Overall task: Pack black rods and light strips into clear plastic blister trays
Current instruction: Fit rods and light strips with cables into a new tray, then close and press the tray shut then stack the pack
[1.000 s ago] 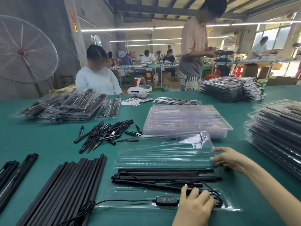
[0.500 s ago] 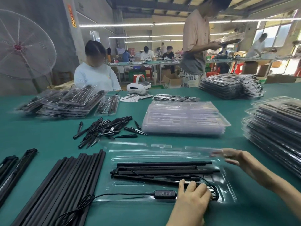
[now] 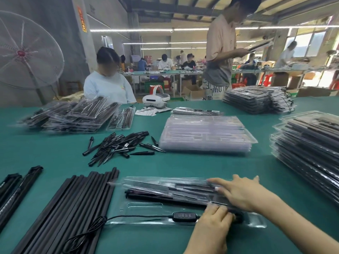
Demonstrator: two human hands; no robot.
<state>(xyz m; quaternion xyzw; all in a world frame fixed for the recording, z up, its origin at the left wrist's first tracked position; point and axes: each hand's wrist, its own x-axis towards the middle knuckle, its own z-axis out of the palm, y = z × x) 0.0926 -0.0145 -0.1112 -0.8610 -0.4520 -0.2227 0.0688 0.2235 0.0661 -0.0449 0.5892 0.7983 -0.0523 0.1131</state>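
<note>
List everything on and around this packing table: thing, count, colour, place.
blister tray: one, clear, front centre, lid folded over black rods
inline controller: one, black, on the tray's front edge, cable trailing left
long rods: a bundle, black, front left
short pointed pieces: a loose pile, black, centre left
empty trays: one stack, clear, centre
packed trays: stacks, clear over black, right, far right and far left
headset: one, white, far edge
fan: one, pale, far left
table: green
workers: several, behind the table
left hand: on the tray's front right
right hand: flat on the lid
</note>
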